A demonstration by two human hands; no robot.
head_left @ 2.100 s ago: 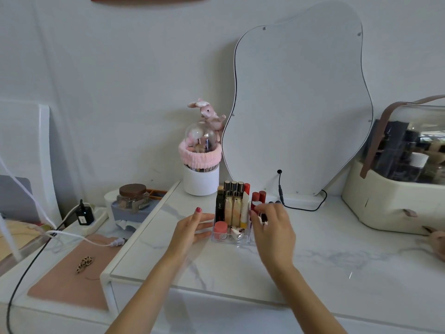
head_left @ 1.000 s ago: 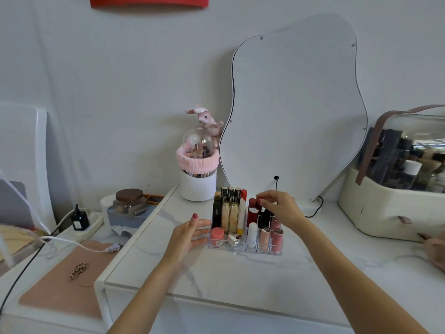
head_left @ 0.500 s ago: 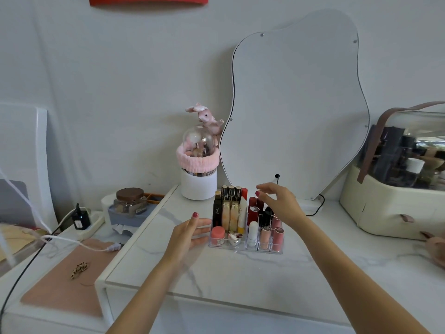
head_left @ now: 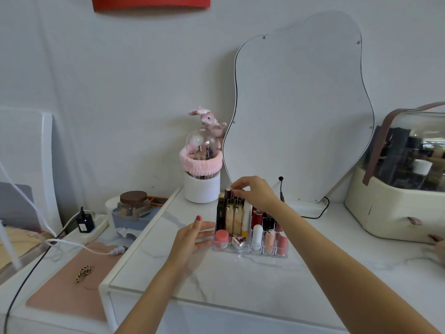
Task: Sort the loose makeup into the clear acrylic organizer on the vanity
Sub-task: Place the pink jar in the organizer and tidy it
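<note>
A white marble-patterned worktop (head_left: 240, 280) stands against a pale grey wall, with a wavy-edged frameless mirror (head_left: 301, 112) leaning at the back. Left of the mirror sits a white cylindrical brush holder with a clear dome and a pink fluffy band (head_left: 201, 169), topped by a small pink rabbit figure (head_left: 209, 120). At the right edge stands a cream cosmetics case with a clear lid and a brown strap (head_left: 397, 189). On the lower surface to the left lie a dusty pink mat (head_left: 69, 292), a glass jar with a brown lid (head_left: 133, 204) and a white power strip (head_left: 94, 229).

The clear acrylic organizer (head_left: 250, 249) rests near the worktop's middle, filled with upright lipsticks and tubes. The left hand (head_left: 192, 239) lies open, fingers spread, fingertips touching the organizer's left side. The right hand (head_left: 255, 192) reaches over the back row, thumb and forefinger pinched on the top of a tall black-and-gold tube (head_left: 227, 197) standing in a rear compartment.
</note>
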